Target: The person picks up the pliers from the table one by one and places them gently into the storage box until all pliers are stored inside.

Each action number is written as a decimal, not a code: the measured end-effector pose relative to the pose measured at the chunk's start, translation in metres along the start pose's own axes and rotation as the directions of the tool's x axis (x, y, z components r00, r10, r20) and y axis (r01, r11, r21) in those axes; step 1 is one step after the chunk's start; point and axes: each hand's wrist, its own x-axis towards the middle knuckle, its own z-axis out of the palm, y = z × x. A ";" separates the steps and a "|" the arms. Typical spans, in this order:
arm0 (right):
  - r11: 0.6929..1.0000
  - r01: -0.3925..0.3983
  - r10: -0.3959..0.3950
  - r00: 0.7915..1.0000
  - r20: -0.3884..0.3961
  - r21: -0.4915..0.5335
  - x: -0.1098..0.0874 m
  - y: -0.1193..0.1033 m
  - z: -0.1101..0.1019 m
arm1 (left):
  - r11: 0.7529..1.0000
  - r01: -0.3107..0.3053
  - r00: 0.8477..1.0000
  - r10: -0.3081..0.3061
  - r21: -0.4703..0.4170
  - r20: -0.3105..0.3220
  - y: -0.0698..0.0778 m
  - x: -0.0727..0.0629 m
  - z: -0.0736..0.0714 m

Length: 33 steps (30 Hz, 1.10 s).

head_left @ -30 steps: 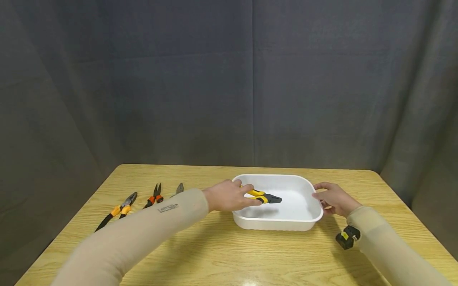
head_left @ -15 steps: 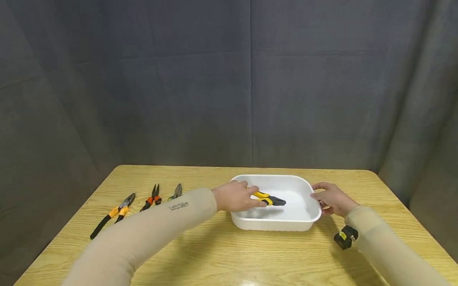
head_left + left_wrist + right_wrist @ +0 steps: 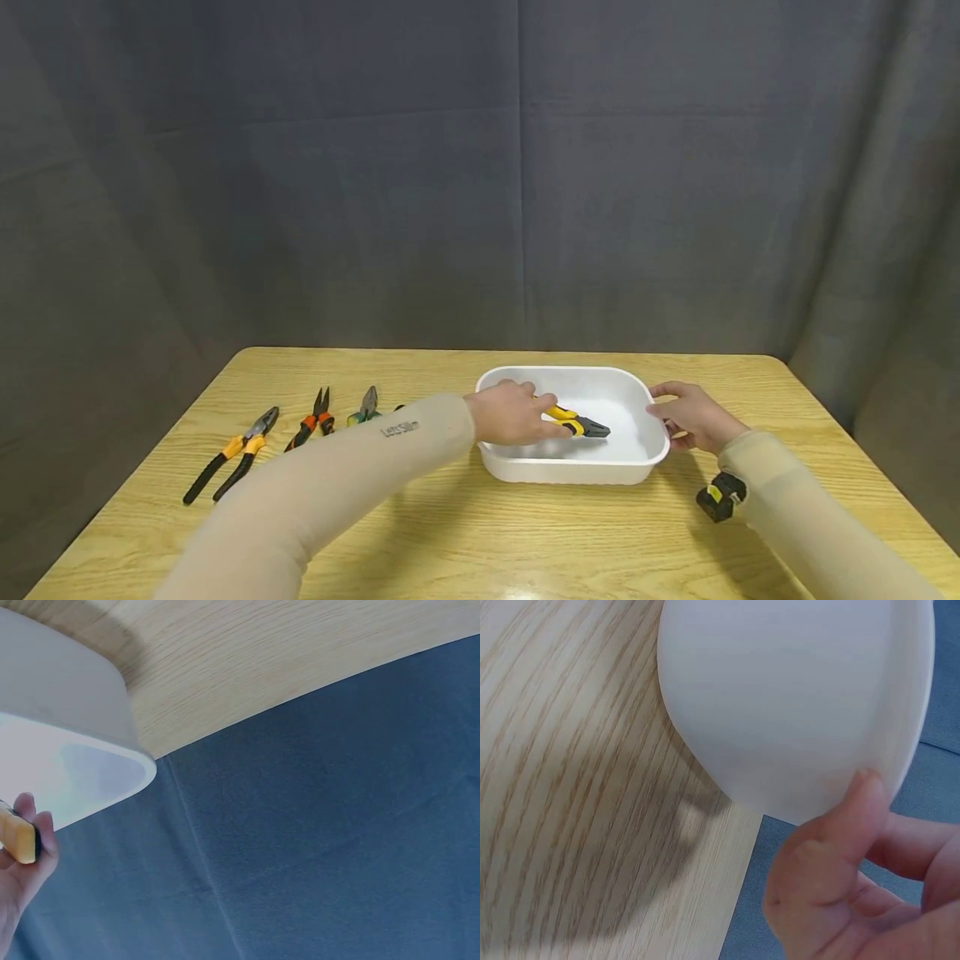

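My left hand (image 3: 510, 414) grips a pair of pliers (image 3: 592, 427) by its yellow-and-black handles, inside the white plastic basin (image 3: 570, 472). The dark pliers head points right, low over the basin floor; whether it touches the floor I cannot tell. Only a yellow handle end of the pliers (image 3: 19, 836) shows among the fingers in the left wrist view. At the basin's right end, my right hand (image 3: 697, 417) holds the rim. Seen from the right wrist, the thumb of the right hand (image 3: 817, 877) presses the outer wall of the basin (image 3: 780, 697), with fingers behind the rim.
Pliers with orange-and-black handles (image 3: 234, 447), needle-nose pliers with red-and-black handles (image 3: 307, 425) and green-handled pliers (image 3: 367, 407) lie on the left of the wooden table (image 3: 480, 533). My left sleeve (image 3: 352, 467) partly covers some of them. A dark curtain (image 3: 375, 208) hangs behind the table.
The left hand and its pliers have shifted right and slightly down within the basin. More of the tools on the left now shows past the sleeve. The right hand keeps its hold on the rim.
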 end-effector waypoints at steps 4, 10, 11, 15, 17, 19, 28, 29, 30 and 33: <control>1.000 0.007 -0.007 1.000 0.002 0.006 0.001 -0.001 0.003 | 1.000 -0.004 1.000 0.004 -0.013 0.015 0.001 0.003 -0.001; 1.000 0.012 -0.012 1.000 0.013 0.013 -0.001 -0.002 0.005 | 0.999 0.000 0.999 0.002 -0.044 0.054 0.004 0.009 -0.007; 1.000 0.013 -0.013 1.000 0.013 0.013 -0.001 -0.002 0.005 | 0.999 0.002 0.998 0.001 -0.050 0.058 0.005 0.010 -0.008; 1.000 0.013 -0.014 1.000 0.015 0.016 0.000 -0.003 0.006 | 0.998 0.010 0.998 -0.005 -0.063 0.069 0.006 0.017 -0.008; 1.000 0.017 -0.018 1.000 0.016 0.019 0.000 -0.003 0.006 | 0.995 0.023 0.997 -0.015 -0.097 0.080 0.006 0.021 -0.008; 1.000 0.023 -0.023 1.000 0.019 0.017 0.001 -0.002 0.006 | 0.974 0.091 0.992 -0.069 -0.208 0.109 0.006 0.025 -0.008; 0.999 0.032 -0.032 0.999 0.035 0.011 0.003 -0.001 0.006 | 0.934 0.105 0.978 -0.036 -0.340 0.205 0.008 0.032 -0.008; 0.999 0.031 -0.031 0.999 0.036 0.011 0.003 -0.001 0.006 | 0.928 0.115 0.976 -0.040 -0.354 0.213 0.008 0.032 -0.008; 1.000 0.030 -0.030 0.999 0.036 0.009 0.004 -0.001 0.006 | 0.929 0.115 0.976 -0.039 -0.352 0.216 0.008 0.032 -0.008; 0.999 0.035 -0.035 0.999 0.040 0.005 0.005 0.000 0.004 | 0.918 0.122 0.974 -0.038 -0.376 0.223 0.009 0.033 -0.007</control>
